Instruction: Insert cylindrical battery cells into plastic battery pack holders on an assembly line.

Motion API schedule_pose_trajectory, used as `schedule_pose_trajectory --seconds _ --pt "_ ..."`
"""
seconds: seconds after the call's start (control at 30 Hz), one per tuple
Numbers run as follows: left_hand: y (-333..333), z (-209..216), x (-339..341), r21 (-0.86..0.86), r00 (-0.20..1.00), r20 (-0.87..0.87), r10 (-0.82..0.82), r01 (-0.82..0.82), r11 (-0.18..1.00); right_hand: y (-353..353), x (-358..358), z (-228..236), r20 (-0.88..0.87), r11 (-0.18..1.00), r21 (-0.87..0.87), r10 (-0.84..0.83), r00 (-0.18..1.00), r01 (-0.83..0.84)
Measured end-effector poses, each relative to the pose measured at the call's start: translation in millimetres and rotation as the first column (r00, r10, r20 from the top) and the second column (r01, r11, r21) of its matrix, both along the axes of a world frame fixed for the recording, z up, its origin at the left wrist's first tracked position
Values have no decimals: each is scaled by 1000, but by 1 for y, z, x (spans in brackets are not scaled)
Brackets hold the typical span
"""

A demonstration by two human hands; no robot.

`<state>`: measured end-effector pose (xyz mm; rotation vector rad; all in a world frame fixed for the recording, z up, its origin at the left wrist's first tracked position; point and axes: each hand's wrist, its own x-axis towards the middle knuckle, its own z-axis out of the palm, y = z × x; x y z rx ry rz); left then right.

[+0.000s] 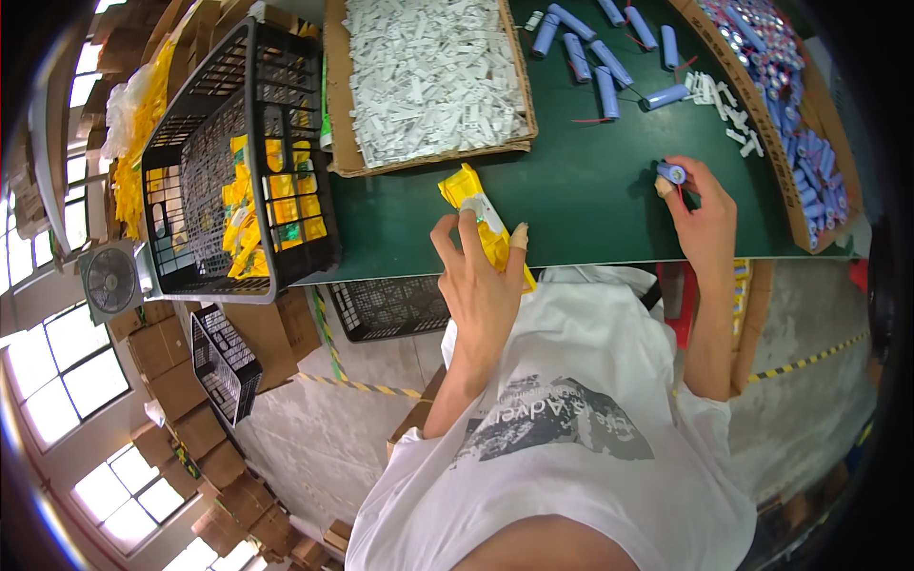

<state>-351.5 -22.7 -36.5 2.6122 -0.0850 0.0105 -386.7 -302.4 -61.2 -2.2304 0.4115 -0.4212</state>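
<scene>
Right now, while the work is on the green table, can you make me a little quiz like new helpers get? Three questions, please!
1. Pick one: the right hand holds (a) a spoon, (b) a blue cylinder, (c) a cup.
2. True or false: the cardboard box beside the black crate holds small white pieces.
3. Fill in: a yellow packet is touched by the ____.

Key: 1. b; 2. true; 3. left hand.
</scene>
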Motion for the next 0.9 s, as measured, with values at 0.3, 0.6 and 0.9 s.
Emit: schedule_pose_trajectory --seconds 0.3,0.6,0.9 --pt "-21 19 11 -168 992 48 -119 126 978 34 -14 -3 313 997 50 -67 947 54" --pt "-27 25 72 138 233 48 -971 961 238 34 -16 -7 304 934 340 -216 928 106" --pt "-31 -11 71 -70 410 150 -900 912 404 43 -26 -7 291 955 296 -78 954 -12"
